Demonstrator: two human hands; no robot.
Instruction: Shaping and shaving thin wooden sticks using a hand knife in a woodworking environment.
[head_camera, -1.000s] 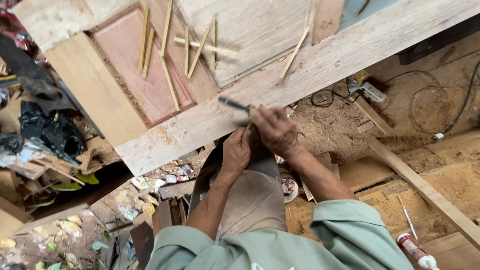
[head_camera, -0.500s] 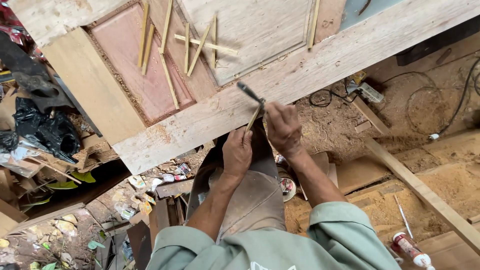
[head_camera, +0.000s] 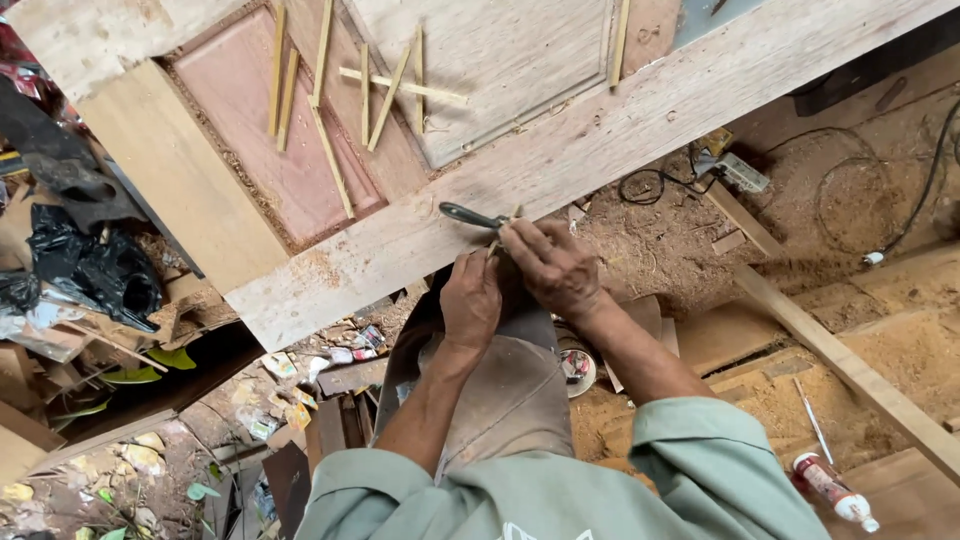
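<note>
Since half a second ago both hands have shifted a little toward me along the edge of the door frame (head_camera: 560, 165), and the dark-handled knife (head_camera: 470, 215) now lies flatter, its handle pointing left over the wood. I close my right hand (head_camera: 555, 265) around the knife, and my left hand (head_camera: 470, 298) pinches a thin wooden sliver (head_camera: 497, 243) just below the blade; the two hands touch each other at the rail's near edge. How the blade meets the sliver is hidden by my fingers.

Judging from what lies about, the trimming is partly done: a scatter of thin sticks (head_camera: 365, 95) already rests on the door's reddish panel (head_camera: 250, 140) and pale panel (head_camera: 500, 60), some crossing each other. The piece in my hands looks like it is yet to be finished. Sawdust covers the floor (head_camera: 850, 330) below, and a small bottle (head_camera: 835, 492) lies by my right elbow.
</note>
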